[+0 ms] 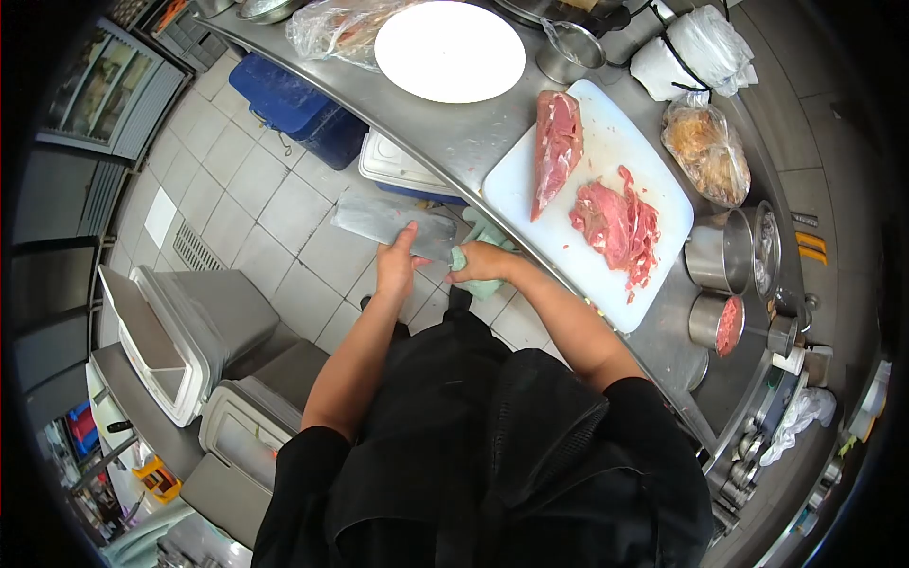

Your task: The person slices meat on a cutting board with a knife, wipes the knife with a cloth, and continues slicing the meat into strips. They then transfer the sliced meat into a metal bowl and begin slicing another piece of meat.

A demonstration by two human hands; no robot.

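Off the counter's edge, a wide-bladed cleaver [365, 218] is held out over the floor. My left hand [396, 263] is closed on it, thumb lying along the blade near its rear end. My right hand [481, 261] is closed on a pale green cloth [485, 287], bunched against the cleaver's rear end; the handle is hidden. To the right, a white cutting board [606, 123] bears a long piece of raw meat [557, 142] and a pile of sliced meat [615, 222] with small scraps.
A white oval plate [450, 52], bagged food [705, 151] and metal pots [717, 251] stand on the steel counter [379, 99]. One small pot holds minced meat [728, 327]. Below are a blue bin [298, 109] and a white-lidded container [402, 163]. Grey bins [204, 312] stand at left.
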